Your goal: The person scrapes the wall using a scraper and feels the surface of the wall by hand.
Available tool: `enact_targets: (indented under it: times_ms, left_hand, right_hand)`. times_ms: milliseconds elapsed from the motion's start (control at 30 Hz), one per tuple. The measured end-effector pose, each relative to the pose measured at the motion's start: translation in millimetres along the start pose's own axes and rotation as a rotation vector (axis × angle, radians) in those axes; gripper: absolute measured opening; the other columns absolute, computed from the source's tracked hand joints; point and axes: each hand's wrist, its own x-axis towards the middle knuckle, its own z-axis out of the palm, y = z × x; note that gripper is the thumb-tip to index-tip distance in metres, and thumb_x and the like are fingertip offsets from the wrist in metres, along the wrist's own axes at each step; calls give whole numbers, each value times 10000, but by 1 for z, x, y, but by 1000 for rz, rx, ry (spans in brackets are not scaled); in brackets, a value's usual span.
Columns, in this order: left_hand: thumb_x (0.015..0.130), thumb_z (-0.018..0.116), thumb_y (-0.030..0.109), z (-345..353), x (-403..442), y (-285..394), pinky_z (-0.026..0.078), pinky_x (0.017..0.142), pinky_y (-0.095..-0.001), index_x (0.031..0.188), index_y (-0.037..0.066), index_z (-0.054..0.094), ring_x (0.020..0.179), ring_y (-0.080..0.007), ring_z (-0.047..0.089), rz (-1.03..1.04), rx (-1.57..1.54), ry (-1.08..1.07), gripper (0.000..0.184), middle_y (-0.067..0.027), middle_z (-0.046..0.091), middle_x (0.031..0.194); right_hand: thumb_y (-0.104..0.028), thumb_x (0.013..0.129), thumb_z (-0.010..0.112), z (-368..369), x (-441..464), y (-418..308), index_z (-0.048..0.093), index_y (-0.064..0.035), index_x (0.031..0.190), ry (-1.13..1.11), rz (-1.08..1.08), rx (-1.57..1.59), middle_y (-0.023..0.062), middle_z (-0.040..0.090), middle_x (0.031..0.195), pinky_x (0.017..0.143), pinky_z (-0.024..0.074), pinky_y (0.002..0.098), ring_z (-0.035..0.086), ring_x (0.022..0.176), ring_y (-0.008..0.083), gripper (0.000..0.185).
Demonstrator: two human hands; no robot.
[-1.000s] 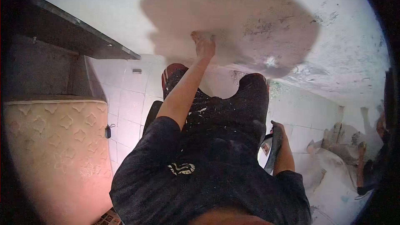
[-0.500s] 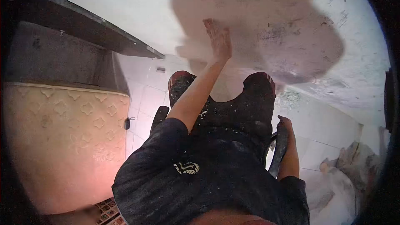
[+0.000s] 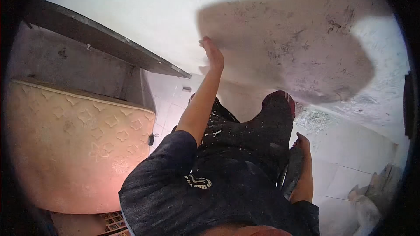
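Observation:
My left hand (image 3: pixel 212 54) is stretched forward to the pale wall (image 3: pixel 175 30), seen edge-on with its fingers extended and holding nothing. Whether the fingertips touch the surface I cannot tell. My right hand (image 3: pixel 302 141) is down at the front end of a black chair armrest (image 3: pixel 292 170), its fingers bent round it. Dark scuffs and rough patches mark the wall, and a large shadow falls across it. My dark trousers (image 3: pixel 258 135) carry white specks.
To the left lies a peach quilted mattress (image 3: pixel 78 144) beside a grey bed frame or cabinet with a long dark panel (image 3: pixel 105 35). White debris (image 3: pixel 313 120) is scattered on the tiled floor (image 3: pixel 323 148) by the wall. Crumpled grey material (image 3: pixel 365 207) lies at the lower right.
My left hand has moved left along the wall and turned from spread fingers to edge-on. The view has shifted slightly, and my right hand stays at the armrest.

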Motion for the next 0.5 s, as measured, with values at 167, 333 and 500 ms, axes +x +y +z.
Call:
enact_targets:
  times_ms: [167,333,500]
  left_hand:
    - [919,268,662,40,-32,61,-79,1135,-449,1447,-21,-121,1424,-316,-140,343,369,-60,948,-224,-125,1533]
    - [985,353,415,50,-51,85,-7,1140,-508,1455,-52,-19,1417,-417,-62,1023,785,-317,760,-282,-73,1518]
    - [974,388,331,12,-22,76,33,1150,-496,1453,-68,37,1413,-434,-35,960,997,-314,716,-282,-35,1519]
  right_hand:
    - [-91,885,565,-22,30,71,613,-2,1160,-70,-205,-434,61,528,598,498,453,318,498,504,143,293]
    - [-207,854,642,-30,57,110,688,2,866,-9,-50,-230,40,511,578,527,405,346,478,516,172,214]
    - [-232,872,608,-67,102,186,688,-31,849,33,55,-18,76,535,591,556,409,354,484,565,181,218]
